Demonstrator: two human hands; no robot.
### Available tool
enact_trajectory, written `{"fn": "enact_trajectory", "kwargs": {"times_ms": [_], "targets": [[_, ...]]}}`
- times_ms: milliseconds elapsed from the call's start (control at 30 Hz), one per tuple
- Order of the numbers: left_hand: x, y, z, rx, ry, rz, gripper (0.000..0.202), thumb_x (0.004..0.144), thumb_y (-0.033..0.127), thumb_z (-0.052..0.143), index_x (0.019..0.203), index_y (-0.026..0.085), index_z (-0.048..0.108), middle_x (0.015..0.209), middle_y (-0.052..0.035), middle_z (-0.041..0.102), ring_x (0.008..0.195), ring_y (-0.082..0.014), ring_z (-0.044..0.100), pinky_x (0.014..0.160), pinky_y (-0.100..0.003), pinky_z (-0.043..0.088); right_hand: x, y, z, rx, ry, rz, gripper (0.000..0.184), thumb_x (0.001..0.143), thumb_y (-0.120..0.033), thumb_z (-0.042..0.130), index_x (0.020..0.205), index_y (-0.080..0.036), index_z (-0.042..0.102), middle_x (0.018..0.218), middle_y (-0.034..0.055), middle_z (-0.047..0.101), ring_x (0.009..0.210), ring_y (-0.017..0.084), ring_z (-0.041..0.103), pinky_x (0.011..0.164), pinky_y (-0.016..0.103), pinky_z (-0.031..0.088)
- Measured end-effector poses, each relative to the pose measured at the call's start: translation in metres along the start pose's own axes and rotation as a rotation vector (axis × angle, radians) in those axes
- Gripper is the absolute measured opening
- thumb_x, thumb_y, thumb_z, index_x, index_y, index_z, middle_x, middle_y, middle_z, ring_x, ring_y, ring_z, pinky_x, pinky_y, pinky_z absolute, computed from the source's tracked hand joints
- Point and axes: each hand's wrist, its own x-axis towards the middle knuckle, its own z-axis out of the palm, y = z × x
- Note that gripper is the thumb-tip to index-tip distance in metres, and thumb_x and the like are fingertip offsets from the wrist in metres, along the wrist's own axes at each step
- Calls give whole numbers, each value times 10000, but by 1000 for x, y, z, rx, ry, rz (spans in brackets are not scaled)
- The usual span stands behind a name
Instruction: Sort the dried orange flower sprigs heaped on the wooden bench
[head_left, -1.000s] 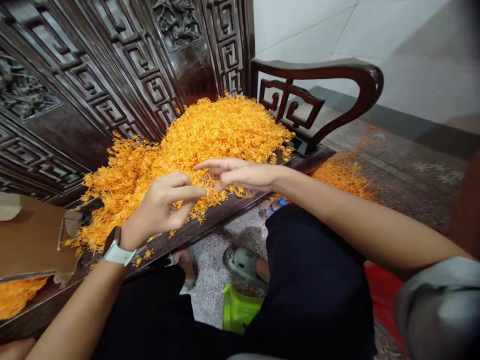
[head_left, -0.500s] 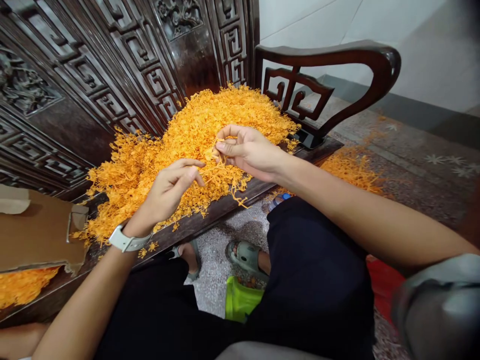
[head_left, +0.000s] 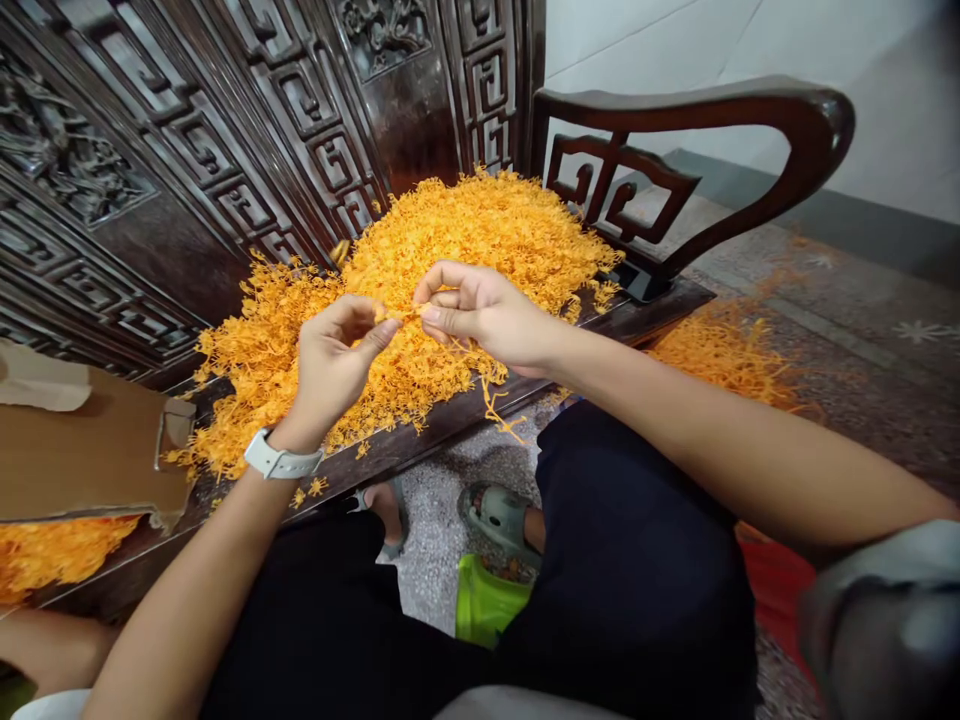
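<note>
Both hands meet over a heap of small orange branching pieces [head_left: 487, 215], plastic by their look, on a dark wooden bench. My left hand [head_left: 335, 352], with a pale watch strap [head_left: 281, 458] at the wrist, pinches a small orange piece [head_left: 405, 314] between thumb and fingertips. Right beside it, my right hand [head_left: 484, 315] is closed, thumb against curled fingers, on the same orange bit. A thin orange branching strand [head_left: 499, 405] hangs below my right hand past the bench edge; its upper end is hidden.
A cardboard box [head_left: 82, 440] stands at the left, with more orange pieces [head_left: 64, 555] below its flap. The carved backrest [head_left: 405, 110] and curved armrest [head_left: 697, 110] bound the bench. Orange strands [head_left: 720, 360] lie on the floor at right. A green plastic object [head_left: 484, 600] is between the legs.
My left hand has moved up to my right hand and its loose fingers have closed into a pinch. My right hand has shifted slightly left. The view has shifted a little.
</note>
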Motion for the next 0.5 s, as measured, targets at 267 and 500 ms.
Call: {"fn": "enact_trajectory", "kwargs": {"times_ms": [267,500], "targets": [[17,-72,-32,174,150,-310,159,650,174,776,769,149,673,685,-2,688,650,-136,648,626,-242,508,-22,-10,50,7,-841,82,130,1022,-69,537,929,-160,537,814,-26,540,730,73,528,704,198,444],[41,-102,-64,115,337,-321,385,742,224,718,1088,90,819,938,-79,787,578,-76,567,620,-240,526,-41,-43,85,-167,-1090,32,91,1058,-113,444,992,-161,484,1014,49,564,910,107,562,880,180,480]]}}
